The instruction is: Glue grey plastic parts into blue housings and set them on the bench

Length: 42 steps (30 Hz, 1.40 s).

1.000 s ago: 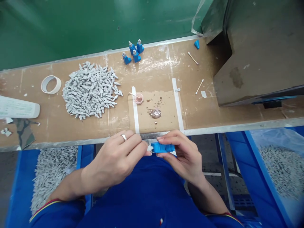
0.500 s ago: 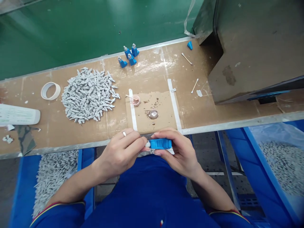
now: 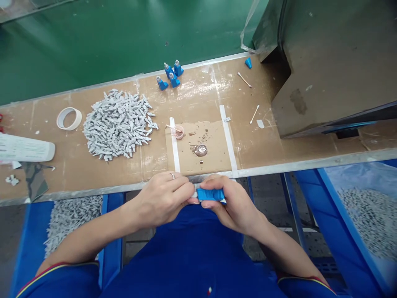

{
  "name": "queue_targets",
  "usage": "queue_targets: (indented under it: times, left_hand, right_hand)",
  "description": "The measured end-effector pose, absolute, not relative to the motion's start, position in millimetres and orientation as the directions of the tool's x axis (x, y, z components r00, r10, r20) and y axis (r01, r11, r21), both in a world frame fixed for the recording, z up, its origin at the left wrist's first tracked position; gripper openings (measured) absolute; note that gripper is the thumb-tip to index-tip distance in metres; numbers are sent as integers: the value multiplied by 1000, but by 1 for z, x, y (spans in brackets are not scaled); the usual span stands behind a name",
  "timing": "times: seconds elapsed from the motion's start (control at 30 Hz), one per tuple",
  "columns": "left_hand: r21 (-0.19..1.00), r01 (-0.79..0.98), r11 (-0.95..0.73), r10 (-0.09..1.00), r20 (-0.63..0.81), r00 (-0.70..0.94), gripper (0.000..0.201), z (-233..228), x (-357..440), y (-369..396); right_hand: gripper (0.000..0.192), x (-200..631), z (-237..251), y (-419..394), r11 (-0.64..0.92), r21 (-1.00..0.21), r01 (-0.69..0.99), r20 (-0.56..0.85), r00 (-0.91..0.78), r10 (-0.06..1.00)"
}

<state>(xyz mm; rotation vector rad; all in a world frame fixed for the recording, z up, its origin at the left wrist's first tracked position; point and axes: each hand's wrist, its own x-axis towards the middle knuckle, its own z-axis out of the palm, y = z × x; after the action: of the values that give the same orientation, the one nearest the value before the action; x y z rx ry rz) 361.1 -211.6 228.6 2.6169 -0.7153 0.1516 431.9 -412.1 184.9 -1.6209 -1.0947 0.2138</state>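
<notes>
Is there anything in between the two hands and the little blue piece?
Nothing visible. The right hand already grips the blue piece, and the left hand pinches a small white part right at its end.

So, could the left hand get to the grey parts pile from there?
Probably yes: the left hand is pinching at the blue part, but bare tabletop lies between it and the pile.

blue block point(image 3: 211, 194) between the hands, centre | pale grey heap of small parts point(image 3: 118, 124), upper left | white tape roll point(image 3: 69, 118), far left | brown worktop point(image 3: 77, 165) with white tape strips point(image 3: 228, 140) | blue caps point(image 3: 170, 76), top centre | green floor point(image 3: 124, 37), top | blue clothing point(image 3: 192, 256), bottom | blue bin point(image 3: 356, 240), lower right
</notes>
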Motion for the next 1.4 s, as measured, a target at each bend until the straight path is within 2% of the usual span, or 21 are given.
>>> queue_targets:
  times: [0.1, 0.17, 0.27, 0.4, 0.53, 0.67, 0.83, 0.93, 1.0, 1.07, 1.13, 1.2, 1.27, 1.33, 1.4]
  left_hand:
    - [466, -484, -741, -414, 250, 875, 37, 221, 353, -211]
    - [509, -431, -745, -353, 248, 902, 39, 218, 347, -208]
    - [488, -377, -787, -324, 192, 926, 43, 216, 342, -207]
    - [399, -456, -796, -416, 187, 890, 50, 215, 348, -216]
    - [375, -532, -759, -489, 210, 846, 50, 215, 354, -220]
    - [459, -524, -717, -487, 208, 849, 47, 211, 347, -217]
    - [552, -443, -707, -358, 261, 897, 43, 202, 330, -226]
    - [596, -476, -646, -413, 250, 875, 42, 202, 319, -224]
    - [638, -458, -619, -425, 219, 878, 42, 206, 311, -213]
    - [663, -323, -675, -311, 141, 940, 41, 208, 301, -194]
    - [639, -116, -760, -124, 33, 992, 39, 205, 291, -174]
    - [558, 62, -827, 60, -21, 998, 38, 193, 286, -156]
    - [456, 165, -875, 192, 13, 981, 34, 176, 288, -143]
    - [371, 217, -903, 260, 68, 963, 28, 157, 296, -133]
    - [330, 236, -914, 279, 91, 956, 24, 145, 304, -127]
  right_hand:
    - [21, 431, 185, -423, -4, -819, 574, 390, 561, 731]
    - [20, 431, 183, -433, -115, -804, 583, 354, 626, 695]
    - [17, 431, 179, -441, -229, -804, 549, 281, 690, 667]
    - [17, 427, 179, -435, -117, -834, 538, 277, 594, 755]
    - [16, 425, 185, -429, -40, -866, 498, 260, 519, 815]
    - [13, 426, 184, -429, -31, -890, 454, 220, 490, 843]
    - [16, 414, 177, -424, 47, -843, 536, 358, 494, 793]
    - [17, 411, 180, -435, 31, -873, 487, 274, 436, 857]
    - [18, 412, 181, -452, -58, -893, 446, 192, 496, 847]
    - [18, 414, 180, -473, -196, -889, 413, 166, 691, 703]
    - [18, 414, 176, -487, -272, -898, 347, 145, 815, 562]
    - [19, 411, 170, -490, -214, -941, 263, 108, 831, 545]
    - [16, 408, 165, -481, -125, -978, 169, 78, 845, 530]
    - [16, 408, 163, -468, -83, -992, 99, 51, 888, 457]
    - [17, 410, 162, -457, -86, -995, 59, 19, 913, 408]
